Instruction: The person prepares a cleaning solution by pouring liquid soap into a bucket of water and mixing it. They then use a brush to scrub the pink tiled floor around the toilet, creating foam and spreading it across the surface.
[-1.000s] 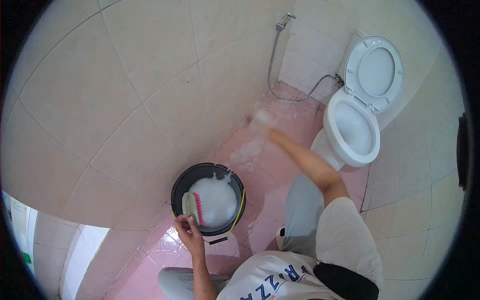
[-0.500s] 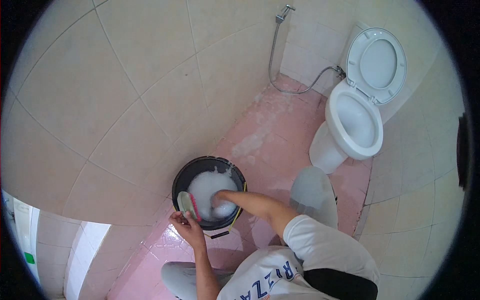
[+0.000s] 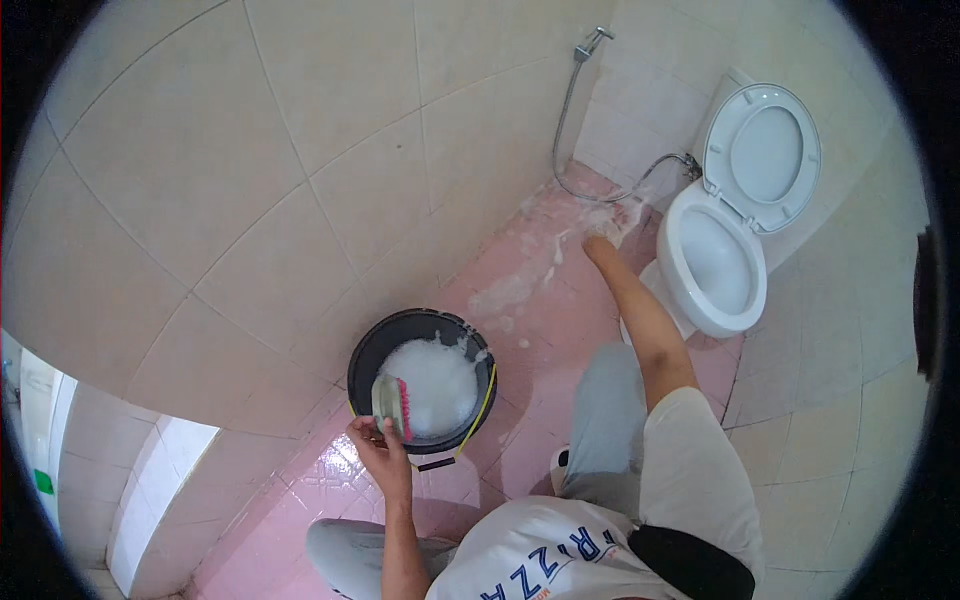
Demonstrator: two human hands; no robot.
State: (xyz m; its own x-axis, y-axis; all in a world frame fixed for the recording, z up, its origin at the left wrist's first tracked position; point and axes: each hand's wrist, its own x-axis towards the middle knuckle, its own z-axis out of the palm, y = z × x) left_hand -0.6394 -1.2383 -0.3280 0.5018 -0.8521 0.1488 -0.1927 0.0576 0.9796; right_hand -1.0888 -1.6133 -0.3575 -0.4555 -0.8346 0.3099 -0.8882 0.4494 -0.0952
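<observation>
My left hand [image 3: 378,450] is closed around the rear end of a scrub brush [image 3: 388,405] with a pale grey-green body and pink bristles. The brush is over the near left rim of a black bucket [image 3: 362,375], bristles turned to the right. White suds [image 3: 432,385] fill much of the bucket. My right hand [image 3: 600,236] is stretched far forward, low over the pink floor beside the toilet base. Suds and motion smear its fingers, so whether it holds anything is unclear. Foam streaks [image 3: 557,255] lie on the tiles just left of it.
A white toilet [image 3: 715,260] with raised seat and lid [image 3: 765,155] stands at the right. A bidet sprayer [image 3: 592,42] hangs on the wall, its metal hose [image 3: 558,140] looping down. The bucket's yellow handle [image 3: 480,415] rests on its near side. Beige tiled walls [image 3: 340,220] flank the floor.
My right hand has left the bucket's suds and swung forward to the far floor by the toilet. Fresh foam has landed there. The left hand keeps the brush at the bucket rim.
</observation>
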